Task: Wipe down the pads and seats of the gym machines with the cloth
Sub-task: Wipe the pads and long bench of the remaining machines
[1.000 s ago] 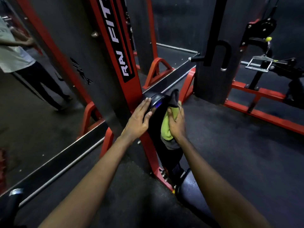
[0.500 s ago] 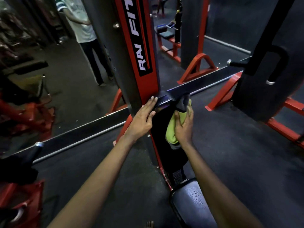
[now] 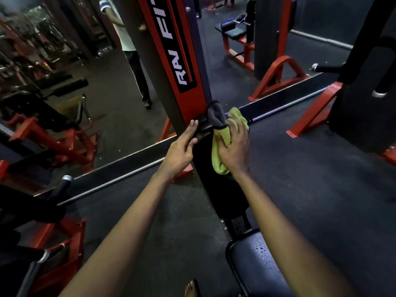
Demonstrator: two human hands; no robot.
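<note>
Hands meet at the top of the tall black back pad of a gym machine. The left hand is flat and loose, with its fingers straight. Its fingertips touch the top left edge of the pad, right beside the red post with white letters. It holds nothing.

The right hand holds the cloth and presses it on the upper part of the pad. The thumb tucks into the folds and the fingers lie spread over the cloth. The cloth has 2 colours. Most of it is green, and a grey end sticks up over the top of the pad, next to the post. A green fold hangs down under the hand.

Lower down, near the bottom of the view, is the dark seat of the same machine, with small drops of water on it. A bare foot stands on the dark floor just left of the seat.

Farther back, left of the post, stands a person in a light shirt and dark trousers. Right of the post, well away, is a black bench on a red frame.
</note>
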